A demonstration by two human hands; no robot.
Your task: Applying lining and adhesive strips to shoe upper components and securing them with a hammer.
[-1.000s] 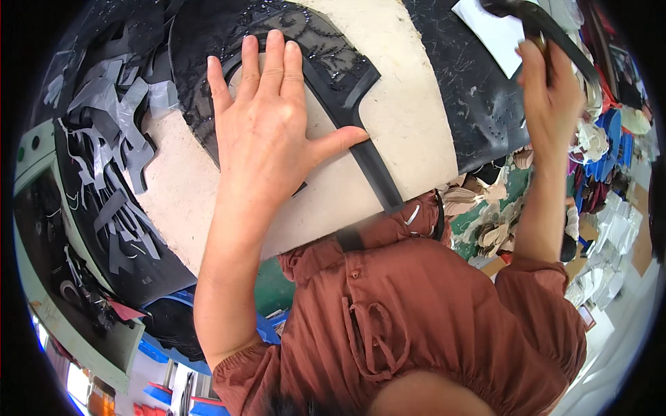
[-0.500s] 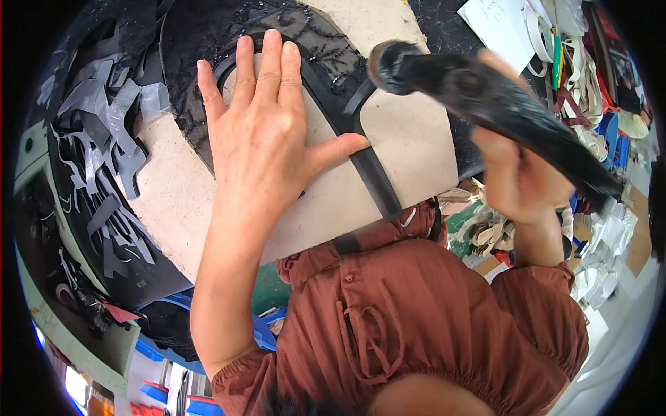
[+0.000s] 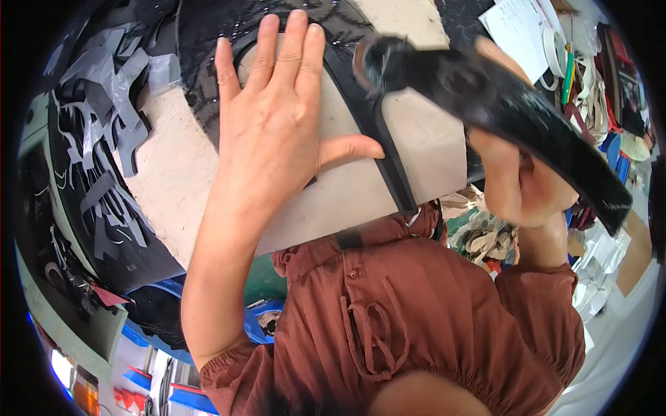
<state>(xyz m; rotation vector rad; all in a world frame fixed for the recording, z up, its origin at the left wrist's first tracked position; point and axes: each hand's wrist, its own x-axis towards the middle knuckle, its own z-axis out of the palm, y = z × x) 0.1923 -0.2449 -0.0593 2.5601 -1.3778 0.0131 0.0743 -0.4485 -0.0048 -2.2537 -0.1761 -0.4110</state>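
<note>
- Two hands busy: left hand lies open, flat on black fabric.
- Right hand grips mallet, likely heavy; hold its handle.

The cutting board is pale beige, a flat cream with faint grey smudging. Across it lies black fabric — matte, speckled with tiny glinting beads in a lacy pattern. The strip running down the board is plain black. The tool is glossy black with dull sheen. Scraps at the side are grey and silver on black. The garment is rust brown — solid, unpatterned. Paper is white.
</note>
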